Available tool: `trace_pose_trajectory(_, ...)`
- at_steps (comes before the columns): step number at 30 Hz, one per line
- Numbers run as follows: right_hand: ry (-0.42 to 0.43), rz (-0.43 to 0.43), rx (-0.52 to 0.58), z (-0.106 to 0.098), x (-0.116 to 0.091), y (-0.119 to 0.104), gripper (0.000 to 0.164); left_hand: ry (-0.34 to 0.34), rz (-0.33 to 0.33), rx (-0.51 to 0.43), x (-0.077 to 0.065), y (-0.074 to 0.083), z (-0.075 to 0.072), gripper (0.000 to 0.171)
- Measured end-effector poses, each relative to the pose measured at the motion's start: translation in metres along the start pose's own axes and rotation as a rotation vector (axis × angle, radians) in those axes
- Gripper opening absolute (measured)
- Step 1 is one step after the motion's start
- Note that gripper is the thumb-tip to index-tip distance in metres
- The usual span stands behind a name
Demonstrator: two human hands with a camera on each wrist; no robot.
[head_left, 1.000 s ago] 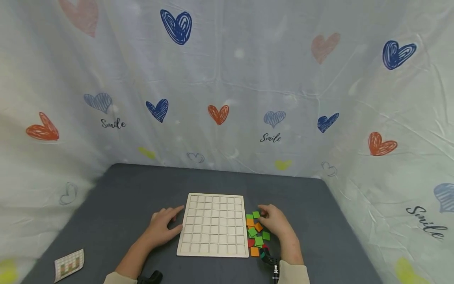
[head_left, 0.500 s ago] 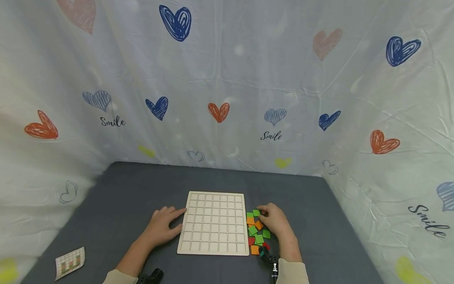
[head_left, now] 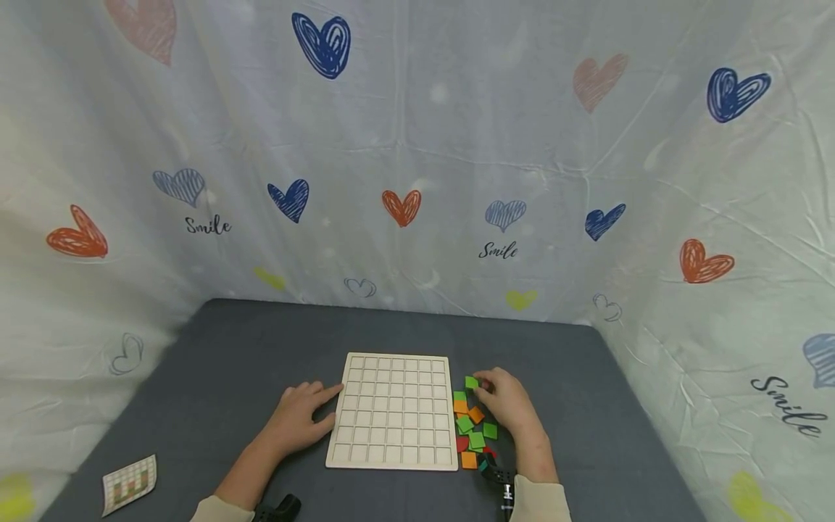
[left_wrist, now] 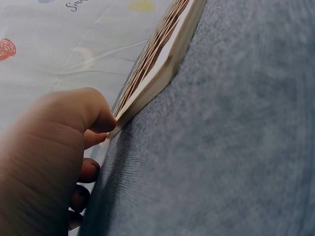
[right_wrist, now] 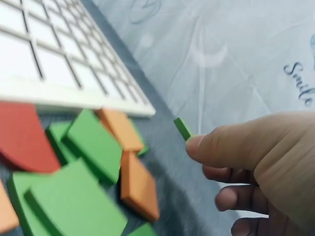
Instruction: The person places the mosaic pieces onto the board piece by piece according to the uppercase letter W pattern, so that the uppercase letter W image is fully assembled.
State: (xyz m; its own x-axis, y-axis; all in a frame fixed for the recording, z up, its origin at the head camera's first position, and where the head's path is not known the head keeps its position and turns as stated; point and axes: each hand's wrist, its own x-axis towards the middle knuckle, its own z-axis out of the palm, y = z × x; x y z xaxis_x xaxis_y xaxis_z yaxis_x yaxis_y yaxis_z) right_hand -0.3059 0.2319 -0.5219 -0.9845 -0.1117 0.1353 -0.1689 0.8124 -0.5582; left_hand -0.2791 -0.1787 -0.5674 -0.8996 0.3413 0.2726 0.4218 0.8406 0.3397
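A pale wooden grid board (head_left: 394,412) lies flat on the dark table. My left hand (head_left: 296,420) touches its left edge with straight index finger and thumb; the left wrist view shows the thumb and a fingertip at the board's rim (left_wrist: 147,81). Between thumb and fingers my right hand (head_left: 512,402) pinches a green square tile (head_left: 472,383), lifted above the table; seen edge-on, the tile (right_wrist: 182,129) pokes out past the thumb in the right wrist view. Below that hand sits a loose pile of green, orange and red tiles (head_left: 477,440), beside the board's right edge.
A small paper card (head_left: 129,484) with a coloured grid pattern lies at the table's left front. Behind the dark table (head_left: 274,337) hangs a white curtain (head_left: 443,130) printed with hearts. A black wrist device (head_left: 499,475) sits close to the pile's near end.
My right hand has taken the green tile from the far end of the pile and raised it slightly. The left hand stays at the board's left edge.
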Motion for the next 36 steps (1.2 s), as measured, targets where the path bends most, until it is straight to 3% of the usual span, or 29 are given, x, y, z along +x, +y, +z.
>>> trace_pose_trajectory(10,0.019,-0.071,0.013,-0.007,-0.004,-0.033,0.028,-0.028,-0.041,-0.009,-0.001,0.006,-0.002,0.051)
trace_pose_trajectory(22,-0.019,-0.197,-0.021,0.018,-0.003,-0.057,0.029,-0.048,-0.056,-0.020,0.000,0.008,-0.005,0.053)
trace_pose_trajectory(36,-0.034,-0.174,-0.168,0.045,-0.006,-0.066,0.029,-0.044,-0.051,0.005,0.000,0.010,-0.006,0.053)
